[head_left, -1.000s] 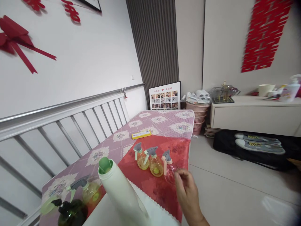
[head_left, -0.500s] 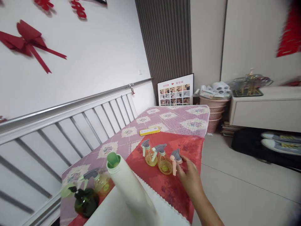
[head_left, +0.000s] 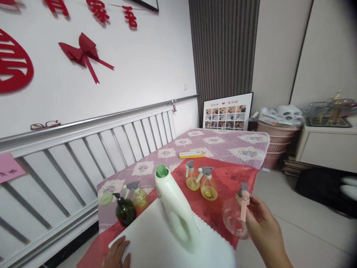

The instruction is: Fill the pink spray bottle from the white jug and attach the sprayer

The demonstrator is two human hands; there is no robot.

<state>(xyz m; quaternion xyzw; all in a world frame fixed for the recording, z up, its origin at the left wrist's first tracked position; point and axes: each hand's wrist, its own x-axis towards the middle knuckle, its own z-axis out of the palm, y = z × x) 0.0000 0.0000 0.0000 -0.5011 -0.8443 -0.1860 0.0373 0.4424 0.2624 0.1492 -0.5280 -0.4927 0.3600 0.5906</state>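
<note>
My right hand point(head_left: 263, 225) grips a clear spray bottle point(head_left: 234, 219) by its neck. The bottle has a pink trigger and a grey head, and it is tilted at the right edge of the red cloth. My left hand point(head_left: 117, 255) rests at the left edge of a white tabletop point(head_left: 145, 238), fingers stretched out and holding nothing. On that surface stands a big white jug point(head_left: 174, 201) with a handle and a green spout in its uncapped mouth. Beyond it are two spray bottles of yellow liquid, a smaller one point(head_left: 192, 180) and a rounder one point(head_left: 209, 190).
Left of the jug stand a dark green pump bottle point(head_left: 125, 212) and another yellow spray bottle point(head_left: 140, 199), near a pale green cap point(head_left: 106, 199). A yellow flat case point(head_left: 191, 154) lies behind on the patterned cloth point(head_left: 184, 142). White railings point(head_left: 134, 136) run along the left.
My right hand has lifted the pink-trigger bottle off the red cloth and drawn it nearer, to the right. My left hand has come into view. The camera has turned left.
</note>
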